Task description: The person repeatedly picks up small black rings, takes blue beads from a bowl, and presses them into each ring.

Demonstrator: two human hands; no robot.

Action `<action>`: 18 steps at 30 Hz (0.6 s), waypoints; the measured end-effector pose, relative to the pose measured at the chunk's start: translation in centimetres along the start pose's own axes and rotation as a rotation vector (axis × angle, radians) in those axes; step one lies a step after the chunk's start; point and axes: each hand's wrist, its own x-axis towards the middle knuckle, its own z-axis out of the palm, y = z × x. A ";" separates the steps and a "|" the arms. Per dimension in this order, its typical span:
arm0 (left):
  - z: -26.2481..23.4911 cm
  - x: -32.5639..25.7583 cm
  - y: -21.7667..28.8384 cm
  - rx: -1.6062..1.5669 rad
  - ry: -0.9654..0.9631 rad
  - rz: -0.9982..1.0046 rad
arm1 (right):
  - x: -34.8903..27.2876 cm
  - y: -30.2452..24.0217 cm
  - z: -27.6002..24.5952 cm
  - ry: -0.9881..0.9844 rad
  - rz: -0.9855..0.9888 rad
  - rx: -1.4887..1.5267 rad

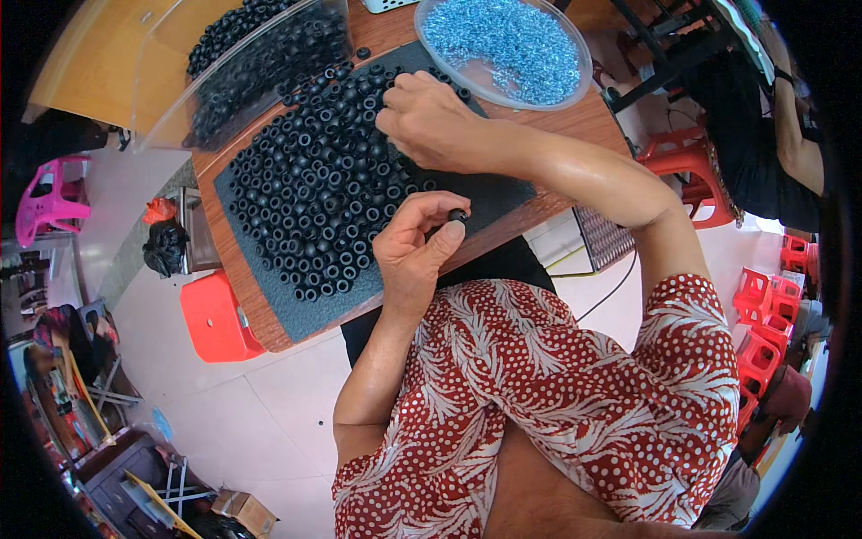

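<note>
My left hand [418, 241] is closed, pinching a small black ring-shaped part [458, 216] between thumb and forefinger just off the near side of the pile. Over the pile's far right part, my right hand [433, 122] has its fingers curled downward; its fingertips are mostly hidden, so whatever they hold does not show. The pile of black ring-shaped parts [305, 193] spreads across a dark grey mat [503, 193]. Many of these short, round pieces stand with their hollow ends facing up.
A clear plastic bin [269, 76] of similar black parts stands at the far left. Beyond my right hand is a round clear tray [584, 76] of small shiny blue pieces. The wooden table [593, 135] has red stools [215, 319] around it. Another person's arm [797, 144] shows at right.
</note>
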 end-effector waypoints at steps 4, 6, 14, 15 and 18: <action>0.0 0.1 -0.1 0.022 0.020 0.012 | -0.3 0.2 -0.7 -0.021 0.032 -0.030; 0.0 0.1 -0.1 0.033 0.016 0.021 | 0.0 0.0 -0.7 -0.001 0.030 0.004; 0.0 0.0 0.0 -0.005 0.003 -0.010 | 0.7 -0.2 0.2 -0.065 0.038 0.072; 0.1 0.0 0.0 -0.006 0.004 -0.009 | 0.6 -0.1 0.3 -0.023 0.025 0.072; 0.0 0.0 0.0 0.007 -0.005 0.010 | 0.4 0.0 0.3 -0.006 0.014 0.040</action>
